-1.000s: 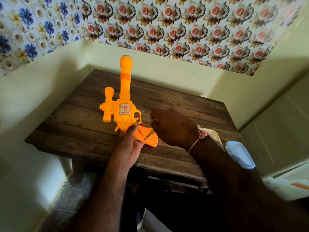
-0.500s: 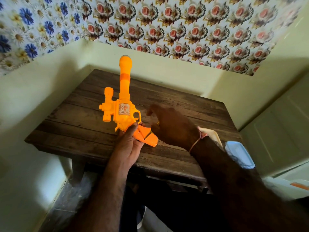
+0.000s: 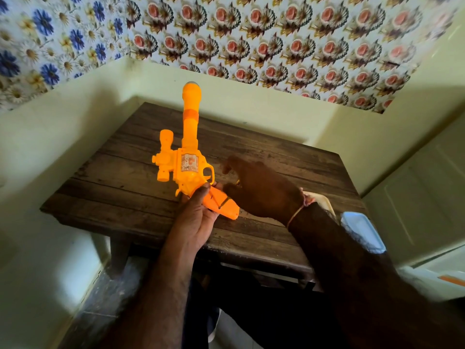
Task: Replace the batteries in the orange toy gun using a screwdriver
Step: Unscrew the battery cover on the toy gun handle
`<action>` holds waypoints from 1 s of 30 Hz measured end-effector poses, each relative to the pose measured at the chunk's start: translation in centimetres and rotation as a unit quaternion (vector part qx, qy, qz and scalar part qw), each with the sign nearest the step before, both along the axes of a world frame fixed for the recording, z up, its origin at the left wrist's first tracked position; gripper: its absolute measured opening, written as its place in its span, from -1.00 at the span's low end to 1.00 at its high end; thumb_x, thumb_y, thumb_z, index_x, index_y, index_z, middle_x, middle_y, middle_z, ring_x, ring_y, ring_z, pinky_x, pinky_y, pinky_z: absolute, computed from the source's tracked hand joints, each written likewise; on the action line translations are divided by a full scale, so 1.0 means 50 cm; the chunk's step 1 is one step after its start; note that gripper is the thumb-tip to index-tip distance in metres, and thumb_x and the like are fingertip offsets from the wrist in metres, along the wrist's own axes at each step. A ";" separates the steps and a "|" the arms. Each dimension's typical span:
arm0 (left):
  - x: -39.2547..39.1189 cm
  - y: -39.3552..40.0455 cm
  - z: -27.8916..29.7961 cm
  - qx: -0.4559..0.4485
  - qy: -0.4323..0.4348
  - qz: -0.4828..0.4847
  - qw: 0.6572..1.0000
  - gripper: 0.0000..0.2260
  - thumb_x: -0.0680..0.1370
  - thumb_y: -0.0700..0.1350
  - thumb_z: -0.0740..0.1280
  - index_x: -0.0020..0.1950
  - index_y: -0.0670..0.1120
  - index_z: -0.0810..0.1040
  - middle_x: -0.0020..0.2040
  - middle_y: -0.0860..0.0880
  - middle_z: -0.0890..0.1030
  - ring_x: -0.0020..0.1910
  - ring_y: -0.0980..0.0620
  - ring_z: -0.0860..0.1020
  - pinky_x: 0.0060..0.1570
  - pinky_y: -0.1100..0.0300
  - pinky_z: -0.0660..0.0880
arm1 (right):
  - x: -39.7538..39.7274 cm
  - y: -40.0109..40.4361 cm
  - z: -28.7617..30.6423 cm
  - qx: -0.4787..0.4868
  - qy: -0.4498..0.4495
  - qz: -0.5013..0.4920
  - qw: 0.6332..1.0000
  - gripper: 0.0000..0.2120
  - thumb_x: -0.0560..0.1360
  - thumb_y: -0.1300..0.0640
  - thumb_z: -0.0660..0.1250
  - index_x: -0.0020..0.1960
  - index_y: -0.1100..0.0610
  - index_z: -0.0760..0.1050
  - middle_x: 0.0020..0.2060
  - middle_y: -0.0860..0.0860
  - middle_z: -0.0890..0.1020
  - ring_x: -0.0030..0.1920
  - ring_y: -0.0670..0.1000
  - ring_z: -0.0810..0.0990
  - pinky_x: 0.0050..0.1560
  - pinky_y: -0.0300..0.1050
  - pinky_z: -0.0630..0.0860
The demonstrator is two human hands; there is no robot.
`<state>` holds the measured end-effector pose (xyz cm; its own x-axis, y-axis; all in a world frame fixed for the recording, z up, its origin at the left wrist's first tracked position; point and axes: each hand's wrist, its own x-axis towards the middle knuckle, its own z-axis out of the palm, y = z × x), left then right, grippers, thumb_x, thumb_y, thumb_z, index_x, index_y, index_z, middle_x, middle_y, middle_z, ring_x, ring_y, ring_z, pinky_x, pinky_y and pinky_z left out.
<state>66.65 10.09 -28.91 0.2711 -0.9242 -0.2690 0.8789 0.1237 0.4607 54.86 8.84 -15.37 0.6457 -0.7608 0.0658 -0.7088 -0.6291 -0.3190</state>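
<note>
Now left hand (image 3: pixel 193 222) grips toy gun (image 3: pixel 187 167); right hand (image 3: pixel 261 192) perhaps empty.

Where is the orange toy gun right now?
In the head view, the orange toy gun is left of centre above the wooden table, its grip held by the left hand, barrel pointing away toward the wall, right hand beside the grip.

The left hand (image 3: pixel 195 220) reached up from the lower frame, palm turned up, thumb pressed along the top and fingers curled beneath, gripping firmly; the right hand (image 3: pixel 261 190) came in from the lower right, back toward the camera, fingers loosely spread and pointing left; a thin thread (image 3: pixel 298 210) circled the right wrist; both forearms were bare.
</note>
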 end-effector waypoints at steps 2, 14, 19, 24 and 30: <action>-0.002 0.002 0.005 0.003 0.003 0.001 1.000 -0.66 0.58 -0.28 0.25 0.33 -0.04 0.44 -0.03 -0.06 0.65 -0.18 0.03 0.68 -0.37 0.09 0.60 | -0.001 -0.002 -0.001 -0.031 0.015 -0.007 0.999 -0.78 0.57 0.09 0.22 0.19 0.10 0.43 -0.08 0.04 0.63 -0.18 0.06 0.59 -0.24 -0.07 0.50; 0.000 -0.003 0.000 0.010 -0.002 -0.005 1.000 -0.79 0.59 -0.29 0.26 0.15 -0.03 0.51 -0.10 -0.06 0.70 -0.11 -0.03 0.69 -0.06 -0.17 0.52 | 0.010 0.003 0.006 0.021 -0.011 0.007 1.000 -0.83 0.50 0.16 0.30 0.09 0.10 0.49 -0.05 -0.07 0.61 -0.26 -0.15 0.48 -0.38 -0.39 0.37; 0.000 -0.002 0.002 0.011 -0.007 -0.008 1.000 -0.75 0.59 -0.28 0.25 0.20 -0.02 0.50 -0.09 -0.04 0.71 -0.16 -0.01 0.70 -0.12 -0.14 0.52 | 0.012 -0.001 0.007 0.009 0.015 -0.006 1.000 -0.77 0.57 -0.02 0.23 0.01 0.14 0.51 -0.09 0.03 0.63 -0.18 -0.01 0.55 -0.30 -0.14 0.42; 0.005 -0.003 -0.008 0.007 -0.003 -0.014 1.000 -0.54 0.53 -0.26 0.32 0.42 -0.07 0.40 0.20 -0.14 0.62 0.20 -0.17 0.59 0.20 -0.31 0.43 | 0.003 -0.007 0.009 0.038 0.003 -0.003 0.999 -0.84 0.47 0.14 0.35 0.05 0.09 0.50 -0.11 -0.03 0.57 -0.15 -0.01 0.53 -0.31 -0.25 0.38; 0.002 0.001 0.001 0.011 -0.012 -0.006 1.000 -0.74 0.59 -0.29 0.24 0.23 -0.04 0.47 -0.07 -0.04 0.68 -0.16 0.02 0.69 -0.18 -0.09 0.56 | 0.006 -0.005 -0.007 -0.060 0.012 -0.030 0.998 -0.80 0.57 0.03 0.19 -0.04 0.13 0.51 -0.14 0.07 0.62 -0.17 0.08 0.58 -0.30 -0.11 0.41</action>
